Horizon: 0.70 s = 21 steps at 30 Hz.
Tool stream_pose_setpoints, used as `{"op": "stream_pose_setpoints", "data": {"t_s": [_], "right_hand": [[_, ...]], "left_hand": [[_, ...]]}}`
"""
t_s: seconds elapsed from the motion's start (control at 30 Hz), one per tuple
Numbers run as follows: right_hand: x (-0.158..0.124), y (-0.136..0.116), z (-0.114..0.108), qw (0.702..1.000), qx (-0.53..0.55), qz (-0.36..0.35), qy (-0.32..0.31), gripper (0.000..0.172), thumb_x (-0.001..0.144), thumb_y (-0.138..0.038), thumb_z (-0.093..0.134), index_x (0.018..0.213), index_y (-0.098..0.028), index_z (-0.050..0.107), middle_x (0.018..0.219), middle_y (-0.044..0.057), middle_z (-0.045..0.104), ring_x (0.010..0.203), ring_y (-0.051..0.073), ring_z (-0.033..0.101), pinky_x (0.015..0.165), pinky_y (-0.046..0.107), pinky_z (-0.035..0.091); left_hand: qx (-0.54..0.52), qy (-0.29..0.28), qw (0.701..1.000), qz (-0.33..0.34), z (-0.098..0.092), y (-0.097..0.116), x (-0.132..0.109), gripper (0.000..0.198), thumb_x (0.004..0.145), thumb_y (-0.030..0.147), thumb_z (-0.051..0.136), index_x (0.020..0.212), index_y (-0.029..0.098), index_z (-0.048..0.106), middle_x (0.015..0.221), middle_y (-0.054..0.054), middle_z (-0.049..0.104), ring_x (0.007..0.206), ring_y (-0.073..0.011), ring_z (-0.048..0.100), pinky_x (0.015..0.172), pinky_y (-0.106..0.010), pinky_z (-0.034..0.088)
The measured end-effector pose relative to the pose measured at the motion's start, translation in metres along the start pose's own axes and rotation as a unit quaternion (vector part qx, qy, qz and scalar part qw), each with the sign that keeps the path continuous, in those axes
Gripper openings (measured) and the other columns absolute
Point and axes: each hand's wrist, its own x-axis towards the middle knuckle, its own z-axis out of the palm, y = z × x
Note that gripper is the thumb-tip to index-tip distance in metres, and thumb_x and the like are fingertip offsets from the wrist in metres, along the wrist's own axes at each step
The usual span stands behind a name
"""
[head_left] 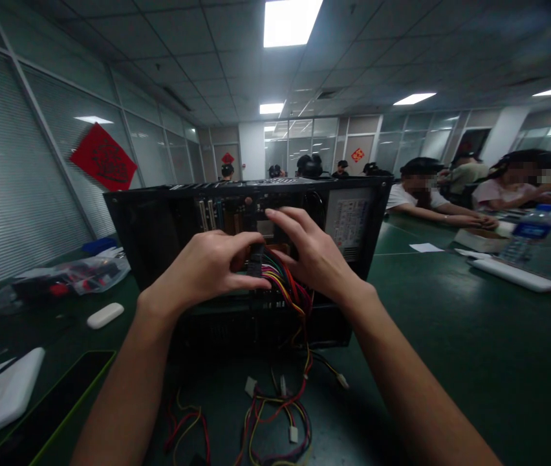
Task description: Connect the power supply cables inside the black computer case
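An open black computer case (pixel 159 226) stands on the green table in front of me, its inside facing me. My left hand (pixel 207 268) pinches a dark power connector (pixel 256 259) between thumb and fingers. My right hand (pixel 307 249) is on the same connector from the right, fingers partly spread above it. A bundle of red, yellow and black wires (pixel 290 291) runs from the connector down out of the case. More loose wires with white plugs (pixel 275 414) lie on the table below my arms.
A white oblong object (pixel 105 315) and a plastic bag of parts (pixel 76 275) lie at left; a white device (pixel 4 395) and a dark mat (pixel 47 408) sit near left. Other people sit at the table at right, with a water bottle (pixel 528 236) there.
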Motion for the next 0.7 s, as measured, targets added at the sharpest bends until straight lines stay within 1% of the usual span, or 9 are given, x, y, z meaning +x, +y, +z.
{"op": "stream_pose_setpoints", "data": {"t_s": [0.07, 0.17, 0.23, 0.3, 0.4, 0.5, 0.57, 0.63, 0.7], "right_hand": [[-0.003, 0.003, 0.009, 0.996, -0.060, -0.069, 0.024, 0.044, 0.097, -0.019, 0.056, 0.140, -0.028, 0.057, 0.139, 0.013, 0.056, 0.129, 0.028, 0.053, 0.107, 0.048, 0.049], [-0.007, 0.011, 0.024, 0.982, -0.093, -0.159, 0.035, 0.034, 0.099, -0.017, 0.054, 0.128, -0.028, 0.065, 0.129, 0.011, 0.062, 0.120, 0.025, 0.058, 0.102, 0.046, 0.053], [-0.009, 0.016, 0.033, 0.974, -0.109, -0.193, 0.048, 0.029, 0.100, -0.017, 0.053, 0.124, -0.023, 0.067, 0.123, 0.012, 0.065, 0.114, 0.023, 0.061, 0.094, 0.041, 0.057], [-0.010, 0.020, 0.040, 0.969, -0.131, -0.203, 0.051, 0.027, 0.102, -0.017, 0.050, 0.122, -0.017, 0.067, 0.118, 0.014, 0.066, 0.109, 0.022, 0.062, 0.087, 0.036, 0.058], [-0.009, 0.022, 0.046, 0.972, -0.153, -0.171, 0.042, 0.027, 0.103, -0.017, 0.047, 0.120, -0.015, 0.067, 0.110, 0.013, 0.067, 0.100, 0.021, 0.062, 0.080, 0.034, 0.057], [-0.008, 0.019, 0.051, 0.980, -0.163, -0.113, 0.031, 0.027, 0.102, -0.016, 0.047, 0.120, -0.013, 0.067, 0.104, 0.013, 0.066, 0.094, 0.022, 0.061, 0.079, 0.035, 0.056], [-0.007, 0.015, 0.054, 0.982, -0.173, -0.076, 0.016, 0.027, 0.100, -0.014, 0.048, 0.119, -0.012, 0.067, 0.107, 0.014, 0.065, 0.098, 0.023, 0.060, 0.084, 0.037, 0.055], [-0.006, 0.013, 0.056, 0.982, -0.187, -0.028, -0.016, 0.026, 0.099, -0.012, 0.048, 0.118, -0.012, 0.067, 0.113, 0.015, 0.064, 0.105, 0.024, 0.059, 0.088, 0.036, 0.054], [-0.005, 0.011, 0.057, 0.975, -0.207, 0.042, -0.065, 0.025, 0.098, -0.011, 0.049, 0.115, -0.012, 0.067, 0.117, 0.015, 0.063, 0.107, 0.024, 0.060, 0.084, 0.033, 0.053]], "left_hand": [[-0.029, -0.016, 0.999, -0.011, 0.002, -0.005, 0.000, 0.057, 0.084, 0.054, 0.074, 0.125, 0.017, 0.063, 0.075, 0.000, 0.067, 0.064, -0.0149, 0.062, 0.060, -0.024, 0.043], [-0.052, -0.053, 0.997, -0.032, 0.006, -0.011, 0.001, 0.054, 0.085, 0.048, 0.075, 0.127, 0.017, 0.063, 0.080, -0.001, 0.070, 0.067, -0.0152, 0.065, 0.061, -0.023, 0.043], [-0.052, -0.081, 0.994, -0.053, 0.009, -0.014, 0.001, 0.050, 0.084, 0.044, 0.076, 0.125, 0.018, 0.064, 0.083, -0.002, 0.072, 0.070, -0.0164, 0.067, 0.061, -0.023, 0.043], [-0.057, -0.106, 0.990, -0.072, 0.014, -0.017, 0.002, 0.045, 0.084, 0.041, 0.077, 0.122, 0.019, 0.065, 0.089, -0.003, 0.074, 0.074, -0.0178, 0.069, 0.063, -0.024, 0.044], [-0.073, -0.118, 0.986, -0.096, 0.022, -0.023, 0.001, 0.048, 0.086, 0.036, 0.075, 0.129, 0.021, 0.061, 0.100, -0.005, 0.075, 0.080, -0.0190, 0.070, 0.067, -0.025, 0.047], [-0.084, -0.108, 0.982, -0.130, 0.034, -0.031, 0.000, 0.048, 0.089, 0.033, 0.071, 0.133, 0.021, 0.056, 0.101, -0.005, 0.074, 0.082, -0.0189, 0.070, 0.066, -0.026, 0.047], [-0.080, -0.107, 0.980, -0.145, 0.042, -0.035, 0.001, 0.039, 0.090, 0.032, 0.068, 0.127, 0.021, 0.058, 0.097, -0.003, 0.074, 0.083, -0.0189, 0.070, 0.067, -0.026, 0.047], [-0.059, -0.106, 0.980, -0.155, 0.049, -0.039, 0.001, 0.029, 0.091, 0.032, 0.067, 0.117, 0.021, 0.060, 0.094, -0.002, 0.074, 0.083, -0.0189, 0.070, 0.068, -0.026, 0.046], [-0.029, -0.106, 0.980, -0.165, 0.054, -0.042, 0.002, 0.020, 0.092, 0.033, 0.065, 0.109, 0.021, 0.063, 0.092, -0.001, 0.074, 0.083, -0.0191, 0.069, 0.068, -0.027, 0.045]]}}
